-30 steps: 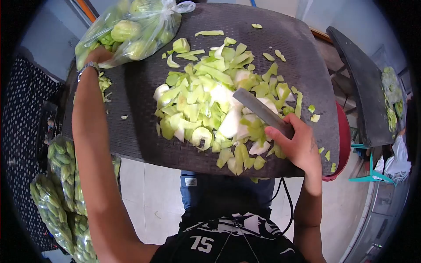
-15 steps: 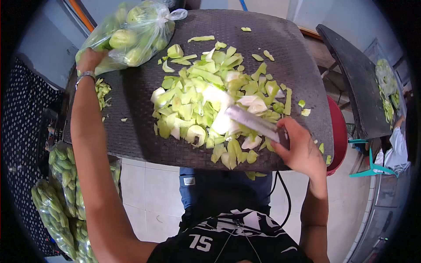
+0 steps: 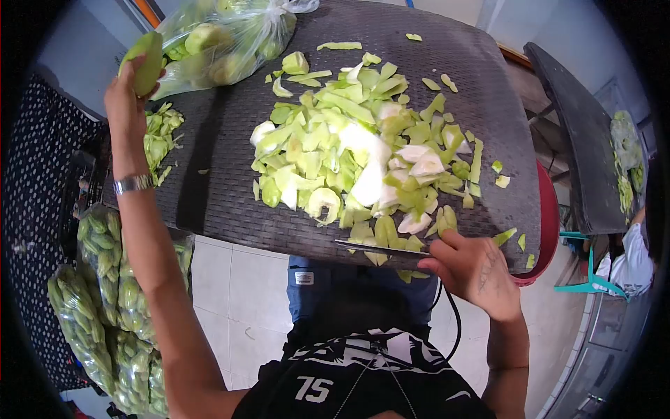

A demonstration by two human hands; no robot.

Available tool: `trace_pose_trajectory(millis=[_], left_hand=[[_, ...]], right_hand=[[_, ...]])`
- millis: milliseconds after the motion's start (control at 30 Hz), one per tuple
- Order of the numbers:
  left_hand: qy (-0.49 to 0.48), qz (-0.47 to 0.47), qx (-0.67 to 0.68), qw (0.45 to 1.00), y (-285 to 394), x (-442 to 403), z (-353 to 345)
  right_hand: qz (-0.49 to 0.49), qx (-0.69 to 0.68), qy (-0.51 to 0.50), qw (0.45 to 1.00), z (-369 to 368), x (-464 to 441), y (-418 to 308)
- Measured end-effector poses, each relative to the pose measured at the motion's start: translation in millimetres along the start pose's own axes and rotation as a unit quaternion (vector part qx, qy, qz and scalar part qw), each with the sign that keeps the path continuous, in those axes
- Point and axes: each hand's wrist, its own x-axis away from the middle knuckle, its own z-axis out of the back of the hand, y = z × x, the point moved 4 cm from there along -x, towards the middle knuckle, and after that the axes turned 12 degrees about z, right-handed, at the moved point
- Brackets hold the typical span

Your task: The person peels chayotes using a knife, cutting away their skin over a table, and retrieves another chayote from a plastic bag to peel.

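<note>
My left hand (image 3: 125, 101) is closed around an oblong, smooth green fruit (image 3: 145, 64), raised beside the clear plastic bag (image 3: 230, 77) at the table's far left. Similar pale green fruits fill that bag; their exact kind is not plain. My right hand (image 3: 478, 274) grips a knife (image 3: 380, 247) by its handle, the blade seen nearly edge-on and pointing left over the near table edge. In front of the knife spreads a heap of green and white peelings (image 3: 307, 160). A smaller heap of green scraps (image 3: 160, 133) lies below my left hand's fruit.
The dark woven-top table (image 3: 223, 195) carries all this. Plastic bags of long green vegetables (image 3: 105, 307) are stacked at lower left. A red tub (image 3: 549, 223) stands past the right edge. Farther right are another dark table (image 3: 583, 140), a teal chair (image 3: 593, 269) and a person in white (image 3: 634, 251).
My left hand has come out of the bag's side with a green fruit and lifted it. My right hand has lowered the knife toward me, turning its blade edge-on.
</note>
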Motion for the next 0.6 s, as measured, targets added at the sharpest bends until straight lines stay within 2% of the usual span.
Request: trace_pose_trajectory(millis=[100, 200, 333, 467, 600], left_hand=[[-0.052, -0.001, 0.027, 0.998, -1, 42, -21], [-0.073, 0.009, 0.049, 0.996, -2, 72, -39], [-0.116, 0.006, 0.075, 0.99, -4, 106, -59], [-0.16, 0.009, 0.093, 0.983, -12, 130, -68], [-0.172, 0.06, 0.133, 0.974, -26, 150, -69]], right_hand=[[0.018, 0.033, -0.004, 0.999, -12, -8, 13], [-0.006, 0.082, 0.06, 0.995, -16, -20, 39], [0.011, 0.124, 0.099, 0.987, -12, -47, 76], [-0.005, 0.128, 0.09, 0.988, 2, -52, 69], [0.035, 0.054, -0.015, 0.998, -5, -25, 27]])
